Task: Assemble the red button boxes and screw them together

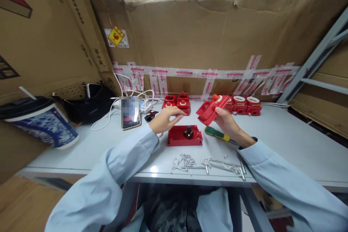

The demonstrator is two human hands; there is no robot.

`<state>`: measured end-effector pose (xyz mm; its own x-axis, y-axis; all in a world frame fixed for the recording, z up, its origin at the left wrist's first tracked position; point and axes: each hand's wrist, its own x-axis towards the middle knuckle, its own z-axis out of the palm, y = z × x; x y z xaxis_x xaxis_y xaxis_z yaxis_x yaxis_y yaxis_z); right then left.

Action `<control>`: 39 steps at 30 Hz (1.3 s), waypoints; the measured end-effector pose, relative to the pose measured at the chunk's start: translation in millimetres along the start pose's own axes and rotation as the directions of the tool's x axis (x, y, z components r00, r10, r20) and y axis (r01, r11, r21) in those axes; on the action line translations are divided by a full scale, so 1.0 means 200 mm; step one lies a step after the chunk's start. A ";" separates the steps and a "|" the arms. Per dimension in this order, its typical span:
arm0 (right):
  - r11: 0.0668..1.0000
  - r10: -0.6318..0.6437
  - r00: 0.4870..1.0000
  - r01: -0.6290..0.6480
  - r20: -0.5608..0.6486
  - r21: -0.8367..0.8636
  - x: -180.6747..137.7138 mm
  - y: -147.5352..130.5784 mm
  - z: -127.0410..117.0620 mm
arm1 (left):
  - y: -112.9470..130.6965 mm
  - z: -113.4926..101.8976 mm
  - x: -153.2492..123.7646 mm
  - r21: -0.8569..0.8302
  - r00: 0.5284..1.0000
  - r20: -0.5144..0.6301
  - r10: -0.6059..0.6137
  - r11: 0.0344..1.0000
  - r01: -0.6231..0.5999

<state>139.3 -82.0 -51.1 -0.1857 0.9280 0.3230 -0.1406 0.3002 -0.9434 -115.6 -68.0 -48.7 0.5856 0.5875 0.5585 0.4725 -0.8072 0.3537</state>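
My right hand (227, 121) is closed round a red plastic housing (210, 110) with a red knob on top, held tilted above the table. My left hand (165, 117) hovers with its fingers stretched toward that housing and holds nothing. Below the hands a flat red base plate (179, 137) with a black part (188, 132) in its middle lies on the white table (285, 141). A green and yellow screwdriver (216, 134) lies on the table under my right wrist. Several loose screws (187, 161) and thin metal pieces (225, 165) lie near the front edge.
Finished red units stand at the back, one group (176, 102) in the middle and another (246, 105) to the right. A phone (131, 113), white cables (108, 116), a black bag (89, 107) and a blue-white cup (38, 123) are on the left. Cardboard walls (203, 32) surround the table.
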 end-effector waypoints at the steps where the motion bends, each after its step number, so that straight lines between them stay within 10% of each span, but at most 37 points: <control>1: 1.000 0.018 1.000 -0.018 0.008 0.017 0.00 0.01 0.00 | -0.05 -0.04 -0.01 0.061 0.998 -0.047 -0.042 0.997 0.045; 7: 0.999 0.048 0.998 -0.048 0.048 0.002 0.01 0.05 -0.01 | -0.31 -0.16 -0.08 0.380 0.945 0.197 -0.259 0.909 0.170; 16: 0.999 0.027 0.996 -0.024 0.084 -0.040 0.00 0.09 -0.02 | -0.32 -0.08 -0.09 0.398 0.891 0.313 -0.328 0.897 0.190; 24: 0.979 -0.151 0.963 0.176 0.225 -0.099 -0.04 0.02 0.02 | 0.03 -0.05 -0.02 -0.185 0.982 -0.179 -0.063 0.982 0.029; 39: 0.929 -0.222 0.909 0.307 0.352 -0.207 -0.08 0.00 0.07 | 0.14 0.09 -0.02 -0.198 0.955 -0.270 0.124 0.963 -0.181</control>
<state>129.5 -99.1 -56.0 -0.4799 0.6994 0.5296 0.0141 0.6097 -0.7925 -94.0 -91.8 -54.6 0.4400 0.4458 0.7796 0.2191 -0.8951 0.3882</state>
